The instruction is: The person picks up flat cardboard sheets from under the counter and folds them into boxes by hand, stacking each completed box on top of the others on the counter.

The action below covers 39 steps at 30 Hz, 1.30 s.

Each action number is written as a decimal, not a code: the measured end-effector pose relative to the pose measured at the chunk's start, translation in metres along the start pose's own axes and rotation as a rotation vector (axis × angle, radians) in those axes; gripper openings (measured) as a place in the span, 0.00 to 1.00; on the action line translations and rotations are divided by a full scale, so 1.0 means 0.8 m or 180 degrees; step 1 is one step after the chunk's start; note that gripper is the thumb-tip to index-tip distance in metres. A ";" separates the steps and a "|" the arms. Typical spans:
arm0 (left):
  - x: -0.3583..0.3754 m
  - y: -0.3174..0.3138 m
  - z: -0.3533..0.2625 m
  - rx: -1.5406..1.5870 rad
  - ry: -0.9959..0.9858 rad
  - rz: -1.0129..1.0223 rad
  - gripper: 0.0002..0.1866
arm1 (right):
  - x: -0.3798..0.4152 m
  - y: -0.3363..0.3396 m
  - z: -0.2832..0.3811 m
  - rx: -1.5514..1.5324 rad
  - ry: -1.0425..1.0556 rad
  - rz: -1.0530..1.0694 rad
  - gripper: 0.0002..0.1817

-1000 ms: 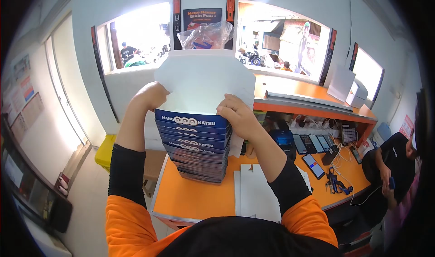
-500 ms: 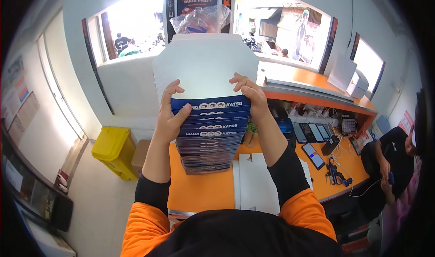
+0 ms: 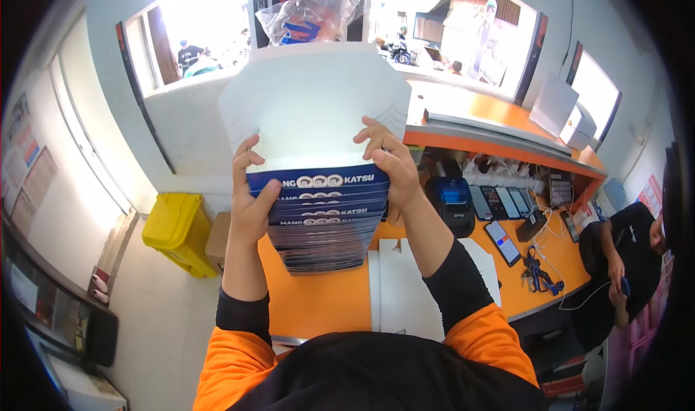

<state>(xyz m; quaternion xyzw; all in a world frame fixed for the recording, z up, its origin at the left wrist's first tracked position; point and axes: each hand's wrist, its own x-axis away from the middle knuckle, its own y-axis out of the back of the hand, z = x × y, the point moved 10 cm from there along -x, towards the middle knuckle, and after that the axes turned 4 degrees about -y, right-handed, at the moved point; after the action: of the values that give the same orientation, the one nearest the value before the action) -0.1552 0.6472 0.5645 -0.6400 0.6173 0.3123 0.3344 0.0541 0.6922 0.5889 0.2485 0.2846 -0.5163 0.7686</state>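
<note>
A tall stack of blue-edged cartons (image 3: 318,219), printed "KATSU", stands over the orange table (image 3: 311,302), its white flaps rising at the back. My left hand (image 3: 252,194) grips the upper left side, thumb on the blue front edge and fingers on the white flap. On the upper right side, my right hand (image 3: 391,163) holds the stack with its thumb and bent fingers. Flat white cardboard (image 3: 413,288) lies on the table to the right of the stack.
A yellow bin (image 3: 177,233) stands at left on the floor. To the right are several phones (image 3: 502,242), a black printer (image 3: 452,201), cables and a lanyard (image 3: 539,277). A seated person (image 3: 626,244) holds a phone at far right. Behind, a plastic bag (image 3: 311,16) sits by the windows.
Both hands and the top of the stack have shifted left in view, and the white flaps appear larger. The camera view has also shifted slightly.
</note>
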 end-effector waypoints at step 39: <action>0.477 -0.442 0.068 -0.1487 -0.0001 0.5786 0.25 | 0.553 0.309 -0.005 0.4136 -0.4460 -0.2227 0.32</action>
<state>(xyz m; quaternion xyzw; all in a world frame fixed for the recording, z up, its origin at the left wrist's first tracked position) 0.2150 0.4747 0.2383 0.0368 0.8021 0.5699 -0.1747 0.4197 0.4910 0.3008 0.1624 -0.5085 -0.7963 0.2846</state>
